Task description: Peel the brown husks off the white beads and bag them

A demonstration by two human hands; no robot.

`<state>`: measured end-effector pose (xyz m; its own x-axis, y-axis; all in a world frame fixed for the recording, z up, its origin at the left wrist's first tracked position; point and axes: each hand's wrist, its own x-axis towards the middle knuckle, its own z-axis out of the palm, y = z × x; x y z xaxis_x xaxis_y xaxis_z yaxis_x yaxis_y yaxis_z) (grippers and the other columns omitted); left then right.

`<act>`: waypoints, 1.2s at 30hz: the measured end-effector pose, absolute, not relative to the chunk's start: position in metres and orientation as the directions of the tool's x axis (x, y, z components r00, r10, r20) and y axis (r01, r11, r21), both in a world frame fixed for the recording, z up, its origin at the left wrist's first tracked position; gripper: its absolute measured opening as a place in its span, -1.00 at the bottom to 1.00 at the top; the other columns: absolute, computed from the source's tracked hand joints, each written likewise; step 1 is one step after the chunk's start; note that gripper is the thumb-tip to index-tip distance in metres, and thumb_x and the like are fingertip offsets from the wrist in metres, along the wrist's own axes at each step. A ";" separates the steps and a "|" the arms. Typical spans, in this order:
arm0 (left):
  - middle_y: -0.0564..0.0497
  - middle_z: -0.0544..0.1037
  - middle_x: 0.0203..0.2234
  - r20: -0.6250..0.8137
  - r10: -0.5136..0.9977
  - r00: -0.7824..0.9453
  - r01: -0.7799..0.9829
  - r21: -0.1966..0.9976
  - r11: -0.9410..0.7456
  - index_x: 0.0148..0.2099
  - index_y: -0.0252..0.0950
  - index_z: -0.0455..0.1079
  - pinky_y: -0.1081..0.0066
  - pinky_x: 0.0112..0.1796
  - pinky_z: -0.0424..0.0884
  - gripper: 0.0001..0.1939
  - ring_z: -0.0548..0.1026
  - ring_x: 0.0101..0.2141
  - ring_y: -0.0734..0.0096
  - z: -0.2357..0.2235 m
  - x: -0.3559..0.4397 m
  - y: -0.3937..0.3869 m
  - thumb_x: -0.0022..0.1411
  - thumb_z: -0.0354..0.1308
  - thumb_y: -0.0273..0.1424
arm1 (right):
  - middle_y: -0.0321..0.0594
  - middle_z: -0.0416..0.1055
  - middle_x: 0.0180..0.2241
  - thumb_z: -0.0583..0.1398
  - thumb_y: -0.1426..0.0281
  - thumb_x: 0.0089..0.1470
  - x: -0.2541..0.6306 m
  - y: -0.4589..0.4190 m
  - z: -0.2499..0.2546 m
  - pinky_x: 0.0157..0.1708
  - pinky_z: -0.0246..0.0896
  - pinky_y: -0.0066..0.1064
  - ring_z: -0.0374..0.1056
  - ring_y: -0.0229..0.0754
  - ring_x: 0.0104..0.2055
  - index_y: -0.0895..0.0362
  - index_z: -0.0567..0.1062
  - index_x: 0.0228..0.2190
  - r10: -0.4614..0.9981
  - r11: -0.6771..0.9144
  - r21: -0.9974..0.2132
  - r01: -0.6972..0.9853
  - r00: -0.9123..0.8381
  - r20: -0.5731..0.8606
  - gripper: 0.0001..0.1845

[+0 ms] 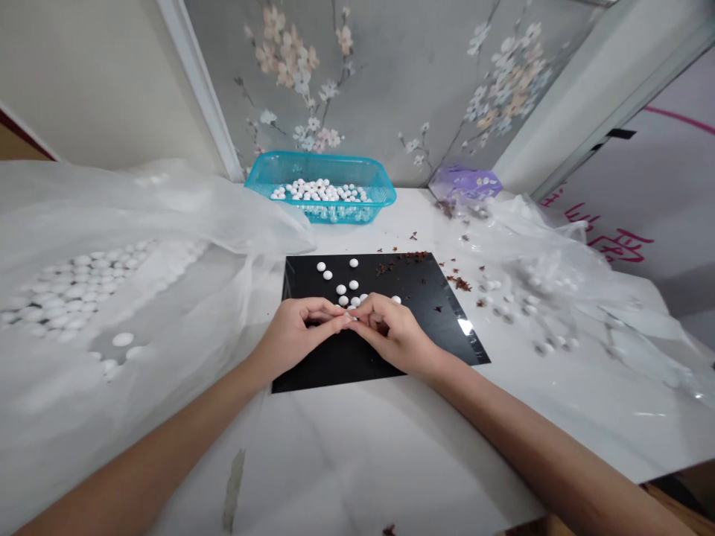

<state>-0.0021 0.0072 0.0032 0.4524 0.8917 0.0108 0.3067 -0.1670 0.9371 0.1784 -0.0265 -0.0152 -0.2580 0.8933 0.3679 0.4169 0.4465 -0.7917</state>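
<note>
1 white ball (352,317) sits directly between left hand (299,331) and right hand (398,335) over the black mat (329,370), apparently pinched by both, neither hand nearer, looks round so no long axis, loose white balls (342,289) just beyond on the far side.

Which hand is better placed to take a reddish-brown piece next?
Probably the right hand: most reddish-brown pieces lie around the far right corner of the black sheet, closer to that hand than to the left hand.
</note>
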 end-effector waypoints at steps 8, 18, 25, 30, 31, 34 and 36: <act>0.01 0.62 -0.38 -0.015 0.904 0.428 0.206 0.975 -0.081 -0.33 -0.29 0.49 0.43 -0.23 0.47 -0.80 0.57 -0.33 0.35 0.006 -0.001 0.007 0.03 0.25 -0.27 | -0.40 0.22 -0.47 0.21 0.31 0.02 0.175 -0.028 -0.012 -0.66 0.03 -0.54 0.04 -0.48 -0.69 0.08 0.32 -0.30 0.928 0.365 -0.825 0.431 -0.094 0.361 -0.80; -0.01 0.61 -0.36 -0.013 0.896 0.443 0.188 0.979 -0.078 -0.31 -0.30 0.48 0.36 -0.20 0.47 -0.77 0.56 -0.30 0.31 0.006 -0.001 0.008 0.04 0.23 -0.24 | -0.22 0.40 -0.38 0.02 0.47 0.16 0.173 -0.032 -0.014 -0.48 0.22 -0.51 0.33 -0.30 -0.38 0.08 0.34 -0.37 0.766 0.635 -0.570 0.521 -0.325 0.555 -0.88; 0.01 0.59 -0.35 0.031 0.913 0.406 0.145 0.985 -0.098 -0.32 -0.29 0.43 0.43 -0.22 0.45 -0.81 0.53 -0.28 0.37 0.008 -0.001 0.006 0.05 0.24 -0.28 | -0.25 0.38 -0.42 0.05 0.47 0.15 0.169 -0.036 -0.011 -0.59 0.14 -0.53 0.27 -0.34 -0.49 0.07 0.32 -0.41 0.780 0.605 -0.541 0.585 -0.299 0.549 -0.89; -0.02 0.55 -0.36 0.031 0.951 0.309 0.130 0.989 -0.075 -0.34 -0.31 0.37 0.41 -0.24 0.43 -0.76 0.51 -0.27 0.36 0.008 0.000 0.008 0.01 0.27 -0.27 | -0.23 0.38 -0.38 0.10 0.43 0.11 0.179 -0.027 -0.009 -0.48 0.21 -0.46 0.28 -0.30 -0.46 0.08 0.36 -0.39 0.811 0.488 -0.574 0.657 -0.099 0.577 -0.95; 0.01 0.54 -0.40 0.018 0.956 0.294 0.138 0.989 -0.061 -0.29 -0.31 0.37 0.42 -0.26 0.43 -0.73 0.51 -0.32 0.38 0.007 0.000 0.008 -0.01 0.27 -0.26 | -0.20 0.38 -0.35 0.12 0.41 0.10 0.182 -0.023 -0.008 -0.41 0.24 -0.41 0.30 -0.24 -0.38 0.09 0.38 -0.37 0.815 0.452 -0.561 0.694 -0.066 0.576 -0.96; 0.03 0.52 -0.42 0.016 0.953 0.302 0.187 0.980 -0.075 -0.18 -0.29 0.39 0.43 -0.28 0.41 -0.66 0.49 -0.34 0.41 0.005 0.002 0.009 0.00 0.27 -0.25 | -0.11 0.40 -0.22 0.13 0.33 0.10 0.193 -0.011 -0.007 -0.14 0.21 -0.22 0.27 -0.07 -0.13 0.10 0.43 -0.27 0.827 0.415 -0.487 0.768 -0.095 0.554 -0.85; 0.02 0.51 -0.40 0.026 0.943 0.330 0.230 0.967 -0.107 -0.23 -0.29 0.42 0.44 -0.28 0.41 -0.70 0.48 -0.33 0.42 0.004 0.002 0.009 0.01 0.25 -0.23 | -0.10 0.39 -0.16 0.10 0.30 0.13 0.197 -0.006 -0.007 -0.03 0.13 -0.16 0.23 -0.04 -0.06 0.11 0.44 -0.21 0.841 0.430 -0.466 0.773 -0.154 0.519 -0.78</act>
